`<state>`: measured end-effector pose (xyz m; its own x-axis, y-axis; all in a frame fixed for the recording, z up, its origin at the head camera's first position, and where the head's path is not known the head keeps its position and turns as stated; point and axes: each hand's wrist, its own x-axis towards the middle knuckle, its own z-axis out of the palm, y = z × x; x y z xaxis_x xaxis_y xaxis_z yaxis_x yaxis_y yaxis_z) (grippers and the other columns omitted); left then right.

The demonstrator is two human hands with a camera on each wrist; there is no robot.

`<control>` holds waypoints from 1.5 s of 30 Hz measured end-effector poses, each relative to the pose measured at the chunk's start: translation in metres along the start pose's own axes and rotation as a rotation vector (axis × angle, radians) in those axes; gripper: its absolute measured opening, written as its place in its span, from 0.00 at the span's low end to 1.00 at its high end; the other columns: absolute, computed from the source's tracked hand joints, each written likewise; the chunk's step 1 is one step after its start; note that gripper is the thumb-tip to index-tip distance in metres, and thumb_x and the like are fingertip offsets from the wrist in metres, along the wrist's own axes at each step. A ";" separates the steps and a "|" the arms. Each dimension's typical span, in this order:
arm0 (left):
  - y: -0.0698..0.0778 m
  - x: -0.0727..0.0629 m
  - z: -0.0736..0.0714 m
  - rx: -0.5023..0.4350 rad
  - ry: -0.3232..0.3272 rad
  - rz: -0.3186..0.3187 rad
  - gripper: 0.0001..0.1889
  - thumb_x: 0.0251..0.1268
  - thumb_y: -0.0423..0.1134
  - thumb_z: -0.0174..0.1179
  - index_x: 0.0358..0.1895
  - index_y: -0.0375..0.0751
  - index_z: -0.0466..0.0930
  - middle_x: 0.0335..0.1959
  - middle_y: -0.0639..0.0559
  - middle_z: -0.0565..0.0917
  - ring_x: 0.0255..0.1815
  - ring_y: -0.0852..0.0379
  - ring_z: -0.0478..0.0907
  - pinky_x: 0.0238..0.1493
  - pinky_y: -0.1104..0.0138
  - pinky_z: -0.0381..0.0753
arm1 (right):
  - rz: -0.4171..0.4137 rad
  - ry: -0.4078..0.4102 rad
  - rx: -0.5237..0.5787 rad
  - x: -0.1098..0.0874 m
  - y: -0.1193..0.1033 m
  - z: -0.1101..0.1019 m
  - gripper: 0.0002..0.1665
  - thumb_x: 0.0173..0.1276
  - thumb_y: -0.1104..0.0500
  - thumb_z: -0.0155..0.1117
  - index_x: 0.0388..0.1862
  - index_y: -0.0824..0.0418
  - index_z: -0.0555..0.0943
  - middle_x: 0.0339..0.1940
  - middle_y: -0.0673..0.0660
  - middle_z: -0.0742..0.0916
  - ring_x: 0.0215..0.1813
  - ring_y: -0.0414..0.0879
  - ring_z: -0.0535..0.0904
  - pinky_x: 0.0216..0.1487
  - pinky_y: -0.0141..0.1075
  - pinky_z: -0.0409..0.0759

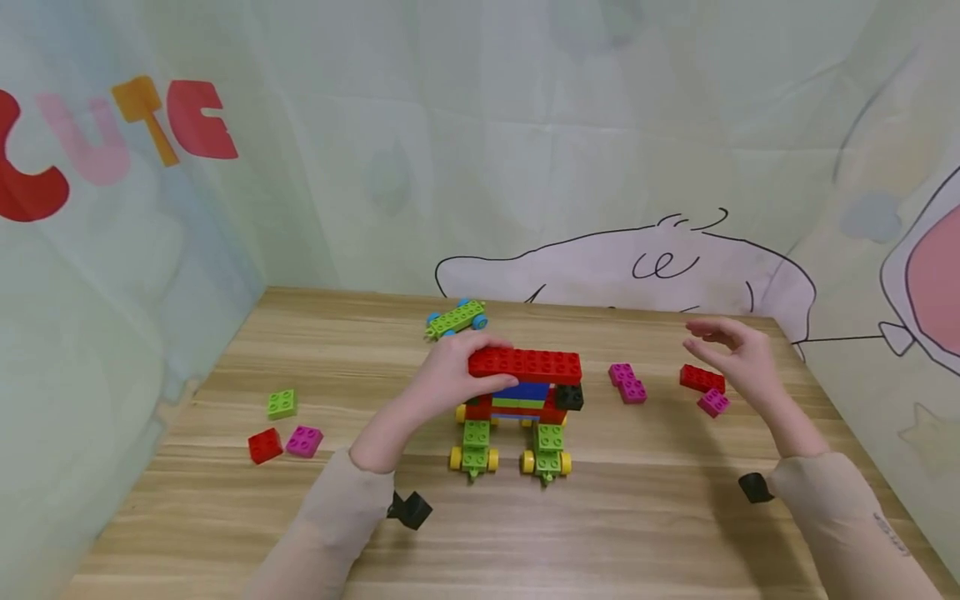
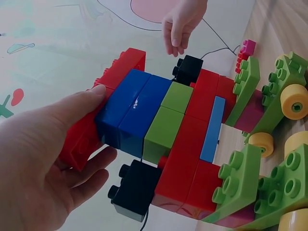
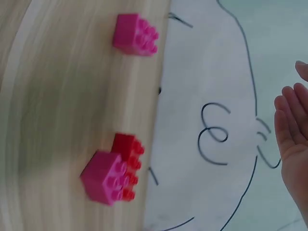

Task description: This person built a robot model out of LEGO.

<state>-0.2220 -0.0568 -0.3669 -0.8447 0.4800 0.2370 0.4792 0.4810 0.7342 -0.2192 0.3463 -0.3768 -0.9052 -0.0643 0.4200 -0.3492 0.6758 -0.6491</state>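
Observation:
My left hand [image 1: 447,369] grips the end of a long red brick [image 1: 536,365] that lies across the top of a brick-built toy. Below that brick, the left wrist view shows blue bricks [image 2: 137,108], green bricks [image 2: 166,130] and red bricks [image 2: 180,161]. Black bricks [image 2: 137,185] stick out at both sides. The toy stands on green wheeled bases [image 1: 475,457] with yellow wheels. Holding nothing, my right hand [image 1: 742,357] is raised over the table's right side with loosely bent fingers. Under it lie a red brick [image 1: 702,379] and a magenta brick [image 1: 713,403].
Two magenta bricks [image 1: 627,383] lie right of the toy. A green car base [image 1: 457,319] with blue wheels sits behind it. On the left are a green brick [image 1: 282,404], a red brick [image 1: 266,446] and a magenta brick [image 1: 304,442]. A printed cloth hangs behind the wooden table [image 1: 600,533].

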 end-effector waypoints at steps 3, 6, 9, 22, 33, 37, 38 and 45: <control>-0.001 0.000 0.000 -0.005 0.001 -0.001 0.23 0.57 0.45 0.71 0.55 0.41 0.82 0.47 0.49 0.86 0.42 0.55 0.81 0.40 0.67 0.81 | 0.035 -0.016 -0.031 0.000 0.011 -0.004 0.21 0.65 0.60 0.69 0.53 0.70 0.81 0.42 0.27 0.79 0.45 0.20 0.74 0.49 0.11 0.69; -0.001 0.000 0.000 -0.003 0.001 0.000 0.22 0.57 0.45 0.71 0.55 0.42 0.82 0.47 0.49 0.86 0.42 0.55 0.80 0.40 0.67 0.81 | 0.086 -0.045 -0.078 0.000 0.022 -0.008 0.22 0.66 0.57 0.68 0.55 0.68 0.80 0.45 0.40 0.83 0.44 0.19 0.72 0.47 0.11 0.69; -0.001 0.000 0.000 -0.002 -0.003 -0.002 0.22 0.57 0.46 0.71 0.54 0.42 0.82 0.48 0.49 0.86 0.43 0.55 0.80 0.40 0.67 0.81 | 0.124 -0.092 -0.119 0.000 0.033 -0.012 0.25 0.67 0.53 0.68 0.57 0.68 0.79 0.50 0.59 0.85 0.44 0.18 0.70 0.45 0.12 0.68; -0.001 0.000 0.000 -0.015 -0.007 -0.010 0.22 0.57 0.45 0.71 0.54 0.43 0.82 0.48 0.49 0.85 0.43 0.55 0.80 0.40 0.67 0.81 | 0.185 -0.310 -0.156 0.007 0.067 -0.011 0.29 0.67 0.55 0.67 0.59 0.74 0.76 0.57 0.74 0.81 0.58 0.68 0.76 0.47 0.17 0.69; -0.003 0.001 0.001 -0.018 -0.008 -0.015 0.22 0.57 0.46 0.71 0.54 0.42 0.82 0.47 0.49 0.85 0.44 0.55 0.80 0.40 0.67 0.82 | 0.197 -0.370 -0.179 0.003 0.083 -0.005 0.27 0.66 0.59 0.67 0.58 0.76 0.76 0.54 0.76 0.81 0.56 0.70 0.76 0.58 0.56 0.76; -0.002 0.001 0.001 -0.024 -0.006 -0.017 0.22 0.57 0.46 0.71 0.54 0.42 0.82 0.47 0.49 0.85 0.44 0.54 0.80 0.40 0.67 0.81 | 0.221 -0.387 -0.175 0.002 0.088 -0.005 0.28 0.65 0.58 0.68 0.58 0.76 0.76 0.55 0.78 0.80 0.58 0.73 0.73 0.61 0.63 0.71; -0.002 0.001 0.000 -0.023 -0.005 -0.018 0.22 0.57 0.46 0.71 0.54 0.42 0.82 0.47 0.49 0.85 0.44 0.54 0.80 0.40 0.67 0.81 | 0.227 -0.394 -0.177 0.002 0.089 -0.005 0.29 0.65 0.58 0.68 0.58 0.76 0.75 0.56 0.78 0.79 0.59 0.74 0.73 0.61 0.63 0.70; -0.002 0.001 0.001 -0.026 -0.006 -0.025 0.22 0.58 0.45 0.71 0.54 0.41 0.82 0.47 0.48 0.85 0.44 0.54 0.80 0.40 0.67 0.81 | 0.266 -0.463 -0.202 0.004 0.092 -0.004 0.31 0.64 0.56 0.70 0.58 0.76 0.75 0.57 0.78 0.78 0.60 0.74 0.72 0.61 0.62 0.72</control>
<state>-0.2230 -0.0566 -0.3687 -0.8549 0.4725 0.2144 0.4515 0.4738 0.7561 -0.2537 0.4110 -0.4324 -0.9831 -0.1576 -0.0927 -0.0832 0.8367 -0.5413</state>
